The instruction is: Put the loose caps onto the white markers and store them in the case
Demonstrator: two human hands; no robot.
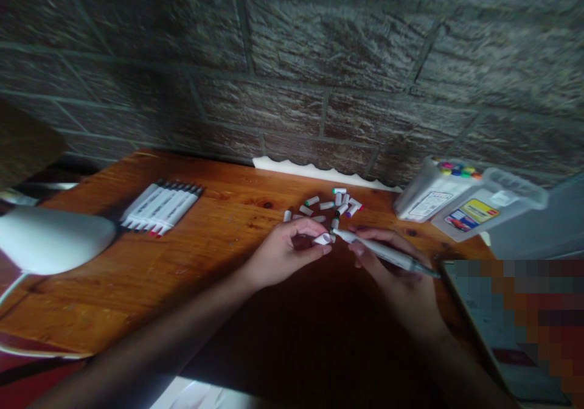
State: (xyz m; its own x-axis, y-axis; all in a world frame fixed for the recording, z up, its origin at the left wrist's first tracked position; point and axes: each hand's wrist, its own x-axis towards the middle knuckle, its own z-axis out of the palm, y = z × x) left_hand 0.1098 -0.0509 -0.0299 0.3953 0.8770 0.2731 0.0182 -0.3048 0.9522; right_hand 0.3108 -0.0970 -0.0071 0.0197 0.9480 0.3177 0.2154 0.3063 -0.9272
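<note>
My left hand (285, 252) pinches a small white marker cap (323, 238) between thumb and fingers above the wooden desk (219, 214). My right hand (387, 263) grips a long white-and-grey marker (383, 250), whose far end sits right beside that cap. Several loose white marker caps (323, 205) lie scattered just beyond my fingertips. To the left, several white markers (160, 208) lie side by side in a tight row.
A white marker box (435, 190) and a transparent plastic case (490, 202) stand at the desk's right. A rounded white object (50, 240) juts in at left, a tablet with a pixelated screen (506, 324) lies at lower right, and a brick wall (292, 62) rises behind.
</note>
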